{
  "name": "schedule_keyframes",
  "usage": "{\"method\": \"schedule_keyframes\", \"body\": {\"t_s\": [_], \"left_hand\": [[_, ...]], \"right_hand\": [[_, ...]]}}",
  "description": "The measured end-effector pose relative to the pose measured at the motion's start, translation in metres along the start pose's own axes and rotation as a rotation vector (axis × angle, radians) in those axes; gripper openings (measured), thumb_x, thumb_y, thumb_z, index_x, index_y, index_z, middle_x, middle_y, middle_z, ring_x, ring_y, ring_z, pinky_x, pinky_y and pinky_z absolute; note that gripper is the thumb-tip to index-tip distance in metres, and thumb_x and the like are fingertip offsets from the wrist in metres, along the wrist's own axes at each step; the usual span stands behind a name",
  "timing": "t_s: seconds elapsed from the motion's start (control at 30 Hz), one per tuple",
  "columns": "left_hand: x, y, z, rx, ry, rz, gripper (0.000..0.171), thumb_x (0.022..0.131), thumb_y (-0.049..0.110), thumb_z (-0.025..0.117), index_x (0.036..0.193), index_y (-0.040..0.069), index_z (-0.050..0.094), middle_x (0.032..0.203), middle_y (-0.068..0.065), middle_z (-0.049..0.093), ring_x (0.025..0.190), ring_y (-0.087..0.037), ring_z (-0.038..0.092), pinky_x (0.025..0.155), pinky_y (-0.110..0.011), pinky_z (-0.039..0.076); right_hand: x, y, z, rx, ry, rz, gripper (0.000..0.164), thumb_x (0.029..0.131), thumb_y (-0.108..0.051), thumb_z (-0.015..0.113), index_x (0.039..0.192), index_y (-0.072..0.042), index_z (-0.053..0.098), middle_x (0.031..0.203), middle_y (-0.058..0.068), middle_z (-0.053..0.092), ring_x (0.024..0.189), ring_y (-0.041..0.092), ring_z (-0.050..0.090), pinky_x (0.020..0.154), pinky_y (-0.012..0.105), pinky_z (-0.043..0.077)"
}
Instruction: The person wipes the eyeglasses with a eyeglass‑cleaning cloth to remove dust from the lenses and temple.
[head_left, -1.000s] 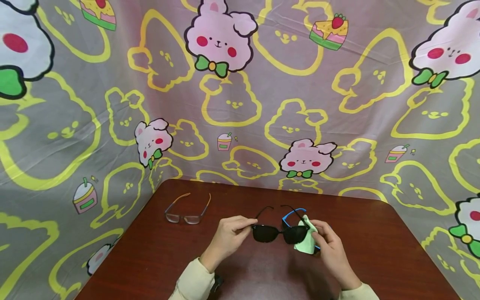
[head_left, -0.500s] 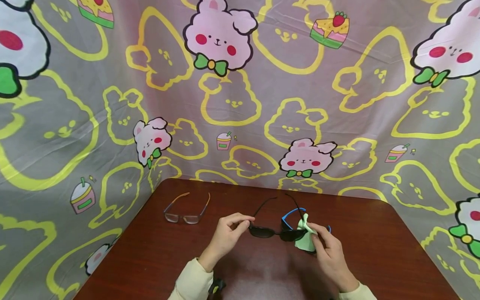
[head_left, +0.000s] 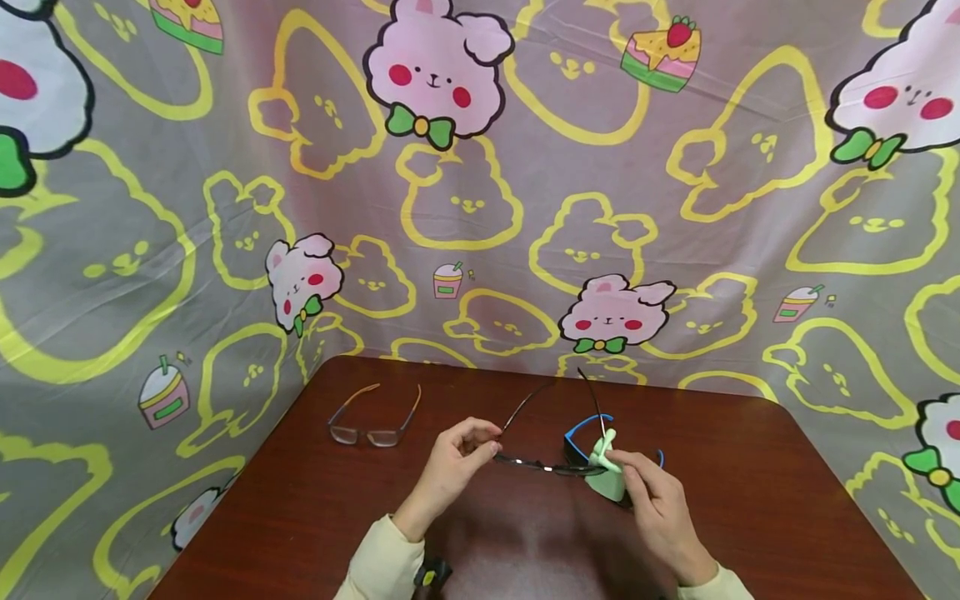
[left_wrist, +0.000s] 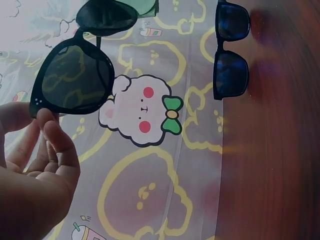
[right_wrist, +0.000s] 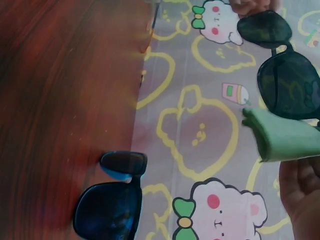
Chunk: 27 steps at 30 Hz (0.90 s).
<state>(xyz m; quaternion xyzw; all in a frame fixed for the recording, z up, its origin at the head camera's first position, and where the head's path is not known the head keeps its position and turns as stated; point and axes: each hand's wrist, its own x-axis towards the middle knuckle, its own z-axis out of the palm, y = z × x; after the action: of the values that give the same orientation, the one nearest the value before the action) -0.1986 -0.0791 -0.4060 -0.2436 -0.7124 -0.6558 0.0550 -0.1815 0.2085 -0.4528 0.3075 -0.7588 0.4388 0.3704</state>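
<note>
Pinching one front corner between the thumb and fingers of the left hand [head_left: 455, 461], held the glossy black sunglasses with dark lenses [left_wrist: 77, 65] in the air above the dark red-brown wooden table [head_left: 300, 517], between both hands. Pinched the soft pale-green cloth [head_left: 607, 483] with the right hand [head_left: 658, 504] against the opposite end of the frame; could not tell whether wrapped all round the lens there. Had tipped the frame since a second earlier: showed both lenses broad to the head view then, but little more than the thin front edge now, with both slim temples pointing away and reaching higher. Kept each hand at nearly the same spot, with both grips unchanged. Left the dark-lensed sunglasses with bright blue temples [right_wrist: 110, 210] on the table just beyond the cloth, partly covered in the head view. Left also, well apart to the left and in the same place as before, the open clear-lensed eyeglasses with orange-brown temple tips [head_left: 381, 437]. Worked before a grey fabric backdrop with yellow outlines and white bunnies [head_left: 472, 225].
</note>
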Motion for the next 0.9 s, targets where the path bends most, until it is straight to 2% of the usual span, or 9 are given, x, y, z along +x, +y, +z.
{"method": "schedule_keyframes", "body": {"t_s": [0.1,0.23,0.33,0.43,0.53,0.7,0.8,0.9], "left_hand": [[0.001,0.0,0.0,-0.006,-0.03,-0.039,0.023,0.088,-0.004,0.06,0.109,-0.012,0.059,0.089,-0.03,0.061,0.078,-0.019,0.06,0.066,-0.02,0.044],[0.002,-0.001,-0.001,0.028,-0.08,-0.088,0.028,0.088,-0.003,0.06,0.115,-0.011,0.058,0.09,-0.021,0.062,0.082,-0.014,0.058,0.07,-0.021,0.045],[0.002,-0.001,-0.002,0.079,-0.108,-0.079,0.028,0.088,-0.005,0.06,0.115,-0.01,0.06,0.092,-0.016,0.061,0.082,-0.011,0.055,0.071,-0.023,0.045],[0.002,0.0,-0.003,0.089,-0.134,-0.04,0.024,0.087,-0.007,0.059,0.11,-0.011,0.062,0.096,-0.021,0.064,0.081,-0.01,0.054,0.07,-0.025,0.045],[0.002,0.0,-0.003,0.092,-0.144,-0.026,0.019,0.086,-0.008,0.059,0.105,-0.012,0.061,0.099,-0.025,0.064,0.08,-0.011,0.054,0.07,-0.025,0.044],[0.001,0.002,-0.004,0.137,-0.142,-0.04,0.014,0.087,-0.006,0.059,0.101,-0.01,0.062,0.09,-0.021,0.062,0.08,-0.013,0.054,0.071,-0.027,0.045],[0.0,0.003,-0.004,0.155,-0.133,-0.04,0.014,0.087,-0.005,0.06,0.1,-0.01,0.061,0.088,-0.015,0.061,0.08,-0.014,0.054,0.071,-0.028,0.045],[-0.001,0.003,-0.004,0.162,-0.116,-0.032,0.013,0.087,-0.005,0.061,0.099,-0.01,0.061,0.086,-0.012,0.06,0.08,-0.015,0.054,0.071,-0.028,0.046]], "right_hand": [[0.0,-0.004,0.0,-0.015,0.024,0.085,0.031,0.082,0.021,0.054,0.1,0.0,0.067,0.092,0.006,0.068,0.08,0.001,0.06,0.069,0.012,0.043],[0.003,-0.011,-0.001,-0.011,0.018,0.201,0.025,0.08,0.017,0.061,0.095,-0.003,0.065,0.084,0.003,0.065,0.062,0.006,0.056,0.054,0.016,0.042],[0.005,-0.016,-0.001,-0.014,0.011,0.298,0.022,0.081,0.011,0.066,0.092,-0.007,0.063,0.08,0.001,0.063,0.064,0.008,0.059,0.054,0.019,0.043],[0.006,-0.019,0.001,-0.047,0.014,0.426,0.018,0.08,0.003,0.071,0.088,-0.012,0.062,0.077,-0.003,0.064,0.066,0.007,0.059,0.055,0.019,0.043],[0.007,-0.02,0.002,-0.046,0.021,0.521,0.018,0.079,-0.002,0.075,0.088,-0.011,0.063,0.076,-0.004,0.065,0.069,0.005,0.059,0.055,0.02,0.043],[0.01,-0.021,0.001,0.028,0.001,0.603,0.024,0.078,-0.004,0.076,0.099,-0.004,0.064,0.081,0.004,0.069,0.072,0.006,0.06,0.06,0.021,0.046],[0.011,-0.021,0.0,0.059,-0.045,0.67,0.029,0.08,-0.008,0.075,0.107,-0.002,0.064,0.084,0.005,0.069,0.073,0.007,0.062,0.063,0.021,0.048],[0.011,-0.02,-0.001,0.077,-0.076,0.719,0.029,0.081,-0.011,0.074,0.106,0.0,0.066,0.085,0.004,0.068,0.074,0.007,0.063,0.065,0.021,0.049]]}}
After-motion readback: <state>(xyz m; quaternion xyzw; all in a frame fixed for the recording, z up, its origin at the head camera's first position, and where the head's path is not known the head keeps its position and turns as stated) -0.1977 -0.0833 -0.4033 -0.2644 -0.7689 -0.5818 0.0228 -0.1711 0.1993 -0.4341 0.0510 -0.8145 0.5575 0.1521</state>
